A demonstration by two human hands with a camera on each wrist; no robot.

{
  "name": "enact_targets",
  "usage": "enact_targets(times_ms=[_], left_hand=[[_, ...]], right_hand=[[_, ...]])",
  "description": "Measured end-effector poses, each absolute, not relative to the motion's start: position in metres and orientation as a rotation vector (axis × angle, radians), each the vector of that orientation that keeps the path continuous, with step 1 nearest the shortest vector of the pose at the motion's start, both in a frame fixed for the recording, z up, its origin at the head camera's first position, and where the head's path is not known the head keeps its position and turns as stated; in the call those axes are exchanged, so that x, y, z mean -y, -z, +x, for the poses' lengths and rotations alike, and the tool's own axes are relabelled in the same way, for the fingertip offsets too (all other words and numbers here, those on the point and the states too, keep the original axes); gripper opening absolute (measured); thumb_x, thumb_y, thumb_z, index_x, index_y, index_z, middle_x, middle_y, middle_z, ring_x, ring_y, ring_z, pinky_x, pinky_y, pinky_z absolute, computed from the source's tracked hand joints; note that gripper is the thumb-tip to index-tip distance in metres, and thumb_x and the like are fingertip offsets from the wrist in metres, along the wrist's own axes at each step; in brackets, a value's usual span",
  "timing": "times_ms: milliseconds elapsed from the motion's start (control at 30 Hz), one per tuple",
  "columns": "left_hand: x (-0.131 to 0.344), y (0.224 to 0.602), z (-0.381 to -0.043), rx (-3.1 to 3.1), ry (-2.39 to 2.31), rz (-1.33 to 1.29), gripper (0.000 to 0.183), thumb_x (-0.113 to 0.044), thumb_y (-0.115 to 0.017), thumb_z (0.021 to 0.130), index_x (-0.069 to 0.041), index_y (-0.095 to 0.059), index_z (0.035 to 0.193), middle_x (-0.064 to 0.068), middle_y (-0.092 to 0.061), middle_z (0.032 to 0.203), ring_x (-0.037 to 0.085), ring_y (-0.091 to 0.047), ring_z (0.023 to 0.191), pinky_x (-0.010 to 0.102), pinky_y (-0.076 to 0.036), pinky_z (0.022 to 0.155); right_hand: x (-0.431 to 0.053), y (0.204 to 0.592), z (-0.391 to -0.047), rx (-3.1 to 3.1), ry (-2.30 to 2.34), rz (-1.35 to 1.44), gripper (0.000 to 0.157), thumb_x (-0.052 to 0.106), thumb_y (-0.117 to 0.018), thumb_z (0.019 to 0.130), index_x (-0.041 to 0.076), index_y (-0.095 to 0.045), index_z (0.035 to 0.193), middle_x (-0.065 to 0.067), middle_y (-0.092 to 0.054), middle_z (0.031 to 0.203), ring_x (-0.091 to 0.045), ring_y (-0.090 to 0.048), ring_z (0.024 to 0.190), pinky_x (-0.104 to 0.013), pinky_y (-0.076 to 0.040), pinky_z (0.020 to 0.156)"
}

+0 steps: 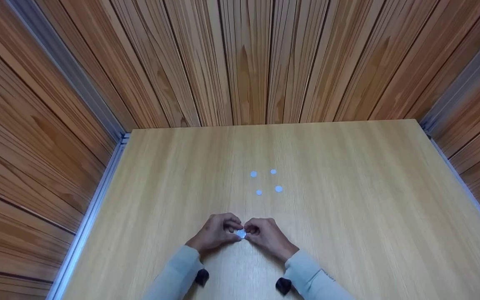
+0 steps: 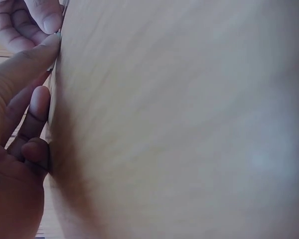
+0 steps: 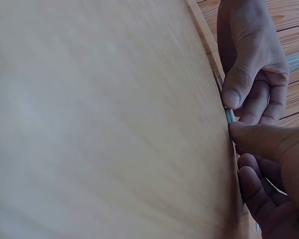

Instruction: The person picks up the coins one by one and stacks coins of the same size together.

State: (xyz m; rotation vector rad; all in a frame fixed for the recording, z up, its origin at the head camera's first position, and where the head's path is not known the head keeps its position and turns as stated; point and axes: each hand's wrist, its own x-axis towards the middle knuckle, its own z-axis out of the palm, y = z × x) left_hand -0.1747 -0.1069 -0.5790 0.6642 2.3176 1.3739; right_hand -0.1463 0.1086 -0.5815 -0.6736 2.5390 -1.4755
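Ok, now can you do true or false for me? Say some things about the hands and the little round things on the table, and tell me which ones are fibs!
1. Four pale discs lie on the table. True.
2. The discs are piled in one stack. False: they lie apart from one another.
3. The left hand and the right hand both hold a small pale piece. True.
4. Both hands wear gloves. False: they are bare.
5. The wall beyond the table looks like wooden boards. True.
6. The hands are far apart. False: they are close together at the small pale piece.
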Motion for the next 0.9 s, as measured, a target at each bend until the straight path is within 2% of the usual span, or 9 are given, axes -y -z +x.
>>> enact_targets(times_ms=[267,633,900], left_hand=[[0.106,0.580,-0.175,-2.322,-1.369,0.671,0.029,-0.005,-0.082,0.081,-0.007,-0.068,0.107,-0.002,-0.076,0.101,0.013,-0.069,0.096,0.030,-0.054,0.084],[0.105,0.577,-0.173,-2.325,-1.339,0.612,0.029,-0.006,-0.081,0.082,-0.009,-0.068,0.109,-0.007,-0.075,0.098,0.009,-0.068,0.093,0.027,-0.053,0.083],[0.105,0.577,-0.174,-2.333,-1.322,0.602,0.029,-0.007,-0.081,0.083,-0.011,-0.068,0.108,-0.007,-0.074,0.098,0.009,-0.068,0.095,0.029,-0.052,0.085]], right_hand=[[-0.109,0.582,-0.147,-2.541,1.465,-0.698,0.012,0.000,-0.075,0.087,0.002,-0.072,0.098,-0.005,-0.073,0.092,-0.009,-0.065,0.081,-0.024,-0.053,0.071],[-0.115,0.582,-0.150,-2.405,1.553,-0.577,0.014,0.004,-0.077,0.087,0.003,-0.072,0.100,0.000,-0.071,0.091,-0.009,-0.065,0.080,-0.023,-0.052,0.071],[-0.120,0.583,-0.154,-2.350,1.604,-0.514,0.014,0.003,-0.076,0.087,0.003,-0.072,0.100,-0.003,-0.072,0.092,-0.012,-0.066,0.082,-0.023,-0.052,0.071]])
